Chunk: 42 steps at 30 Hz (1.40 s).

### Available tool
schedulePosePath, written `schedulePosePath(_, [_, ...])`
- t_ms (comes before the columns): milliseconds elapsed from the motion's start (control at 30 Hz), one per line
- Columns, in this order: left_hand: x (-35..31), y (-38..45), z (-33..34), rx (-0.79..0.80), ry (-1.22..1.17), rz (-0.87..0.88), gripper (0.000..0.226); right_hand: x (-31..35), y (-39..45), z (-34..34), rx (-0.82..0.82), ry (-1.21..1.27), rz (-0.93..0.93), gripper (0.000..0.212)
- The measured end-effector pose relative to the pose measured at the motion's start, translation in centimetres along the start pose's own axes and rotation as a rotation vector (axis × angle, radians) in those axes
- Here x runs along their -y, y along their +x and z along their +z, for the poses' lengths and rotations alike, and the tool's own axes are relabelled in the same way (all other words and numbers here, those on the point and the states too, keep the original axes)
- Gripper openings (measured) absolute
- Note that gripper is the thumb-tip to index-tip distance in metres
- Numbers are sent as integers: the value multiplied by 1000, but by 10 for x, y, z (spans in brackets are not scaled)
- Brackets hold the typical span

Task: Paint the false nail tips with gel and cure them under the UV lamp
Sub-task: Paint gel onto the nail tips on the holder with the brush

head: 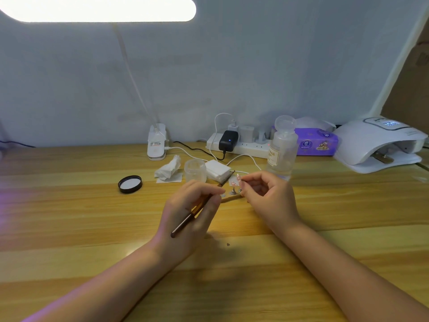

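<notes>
Left hand point(192, 205) grips a brush point(202, 203) pen-style — right hand point(267, 194) pinches a false nail tip point(238, 177) between thumb and fingertips, above the counter point(69, 217).

Small home nail-art desk, not salon. Wooden table point(69, 217) against plain pale wall. White UV lamp point(378, 145) far right beyond right hand point(271, 196), display lit. Power strip point(246, 145) with several chargers behind both hands, beside purple tissue pack point(316, 141). Clip-on desk light point(156, 145) beyond left hand point(190, 212). Clear liquid bottle point(282, 147), cotton pads point(218, 169) just past fingers.
</notes>
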<state>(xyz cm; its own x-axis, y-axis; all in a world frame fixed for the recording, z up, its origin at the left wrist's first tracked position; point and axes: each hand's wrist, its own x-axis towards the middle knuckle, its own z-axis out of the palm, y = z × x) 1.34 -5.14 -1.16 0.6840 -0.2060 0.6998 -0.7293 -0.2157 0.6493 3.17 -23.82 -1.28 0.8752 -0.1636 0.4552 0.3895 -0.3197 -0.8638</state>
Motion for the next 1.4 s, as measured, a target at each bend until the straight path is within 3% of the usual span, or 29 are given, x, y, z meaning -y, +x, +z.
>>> schedulePosePath(100, [1, 1, -1, 28, 61, 59, 15, 0, -1, -1, 16, -12, -13, 13])
schedulePosePath(367, [3, -2, 2, 14, 56, 11, 23, 0, -1, 0, 32, -35, -40, 14])
schedulePosePath(833, [3, -4, 1, -3, -41, -136, 17, 0, -1, 1, 31, -56, -77, 15])
schedulePosePath(1400, [5, -6, 0, 18, -105, -117, 15, 3, -2, -1, 42, -79, -95, 23])
